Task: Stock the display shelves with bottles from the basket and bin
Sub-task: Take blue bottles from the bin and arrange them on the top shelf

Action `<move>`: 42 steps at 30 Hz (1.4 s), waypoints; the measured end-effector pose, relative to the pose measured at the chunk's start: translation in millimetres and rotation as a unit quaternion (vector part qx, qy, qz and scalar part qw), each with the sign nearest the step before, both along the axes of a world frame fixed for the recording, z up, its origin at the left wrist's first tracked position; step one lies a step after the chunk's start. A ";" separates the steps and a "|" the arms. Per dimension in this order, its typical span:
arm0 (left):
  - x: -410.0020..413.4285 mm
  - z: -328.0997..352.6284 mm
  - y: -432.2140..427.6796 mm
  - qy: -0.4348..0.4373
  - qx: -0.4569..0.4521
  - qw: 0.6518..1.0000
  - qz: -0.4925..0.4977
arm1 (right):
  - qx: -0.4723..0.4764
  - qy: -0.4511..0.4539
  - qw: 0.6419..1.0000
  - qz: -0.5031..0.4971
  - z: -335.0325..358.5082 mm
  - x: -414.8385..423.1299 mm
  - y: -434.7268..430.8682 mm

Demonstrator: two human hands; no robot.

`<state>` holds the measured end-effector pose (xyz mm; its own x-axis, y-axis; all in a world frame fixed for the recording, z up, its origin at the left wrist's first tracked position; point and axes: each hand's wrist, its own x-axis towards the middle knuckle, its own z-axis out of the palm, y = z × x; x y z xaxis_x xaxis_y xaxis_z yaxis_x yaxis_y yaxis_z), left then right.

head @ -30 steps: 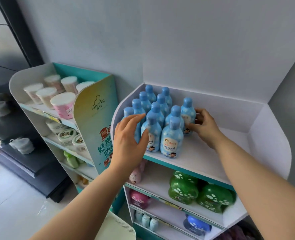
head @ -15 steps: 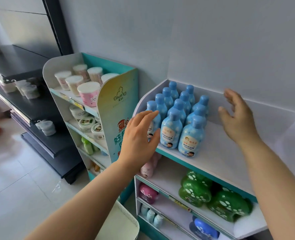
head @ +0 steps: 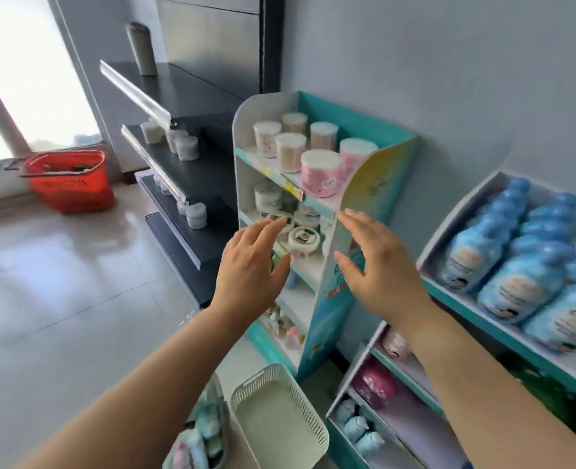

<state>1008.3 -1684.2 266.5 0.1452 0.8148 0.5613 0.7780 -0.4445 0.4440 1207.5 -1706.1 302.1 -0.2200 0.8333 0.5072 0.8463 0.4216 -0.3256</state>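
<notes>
Several blue bottles [head: 516, 265] stand grouped on the top shelf [head: 455, 292] of the white and teal display at the right. My left hand [head: 253, 265] and my right hand [head: 378, 265] hover in mid air, fingers spread, holding nothing, in front of the neighbouring teal display stand [head: 354, 198]. Below my arms sits a pale slotted basket [head: 280, 414] that looks empty. Left of it a bin [head: 219, 394] holds blue and pink bottles [head: 198, 438], partly hidden by my left forearm.
Round tubs [head: 320, 170] and jars fill the teal stand's shelves. Pink, pale blue and green items sit on the lower right shelves. Dark metal shelving [head: 185, 170] runs along the left wall. A red shopping basket [head: 70, 179] rests on the tiled floor far left.
Both hands have left the blue bottles and swung left to the front of the teal stand. The view has turned left and down, bringing the baskets and floor into sight.
</notes>
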 end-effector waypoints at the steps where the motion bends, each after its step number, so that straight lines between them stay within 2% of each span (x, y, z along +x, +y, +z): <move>1: -21.9 -7.1 0.9 0.000 -0.004 1.000 0.012 | -0.020 0.004 1.000 0.003 -11.4 -18.4 5.9; 8: -192.9 -79.4 12.6 0.026 -0.096 0.991 0.094 | -0.111 0.008 0.993 0.040 -102.8 -160.3 49.1; 13: -262.8 -137.9 6.9 0.046 -0.158 0.980 0.113 | -0.181 0.009 0.982 0.054 -166.4 -216.9 56.2; 17: -310.1 -208.6 -4.9 0.027 -0.227 0.961 0.153 | -0.246 -0.014 0.965 0.092 -238.7 -262.0 62.2; 23: -347.7 -337.6 -44.8 -0.016 -0.312 0.919 0.240 | -0.316 -0.060 0.936 0.143 -366.3 -295.2 61.6; 31: -361.4 -545.5 -77.5 -0.006 -0.375 0.889 0.262 | -0.392 -0.096 0.897 0.181 -578.0 -319.1 55.0; 35: -369.1 -650.1 -76.3 -0.003 -0.398 0.876 0.273 | -0.406 -0.113 0.887 0.188 -680.7 -329.4 60.7; 42: -396.0 -791.9 -62.5 0.019 -0.442 0.849 0.289 | -0.387 -0.143 0.880 0.234 -815.8 -376.5 85.5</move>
<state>612.3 -1746.6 -525.3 -0.4183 0.8566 -0.3021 0.7740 0.5102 0.3750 831.1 -1620.6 -513.7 -0.6576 0.6889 -0.3049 0.7330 0.4914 -0.4705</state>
